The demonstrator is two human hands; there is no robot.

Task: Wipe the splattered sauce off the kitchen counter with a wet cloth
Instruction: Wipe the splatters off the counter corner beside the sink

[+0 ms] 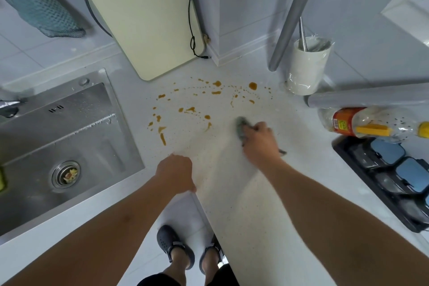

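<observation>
Right hand (257, 139) clutches a crumpled grey-green wet cloth (241, 126) on the pale speckled counter (243, 193); left hand (176, 173) rests relaxed at its edge. Most orange-brown sauce splatters (162, 133) remain unwiped.

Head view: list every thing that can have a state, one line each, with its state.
sauce spots: still on the counter, unwiped
cloth: bunched, pressed to the counter under the right hand
right hand: grips the cloth
left hand: rests on the counter edge, holds nothing
bottle: lying on its side
sink: wet, scraps in drain
</observation>
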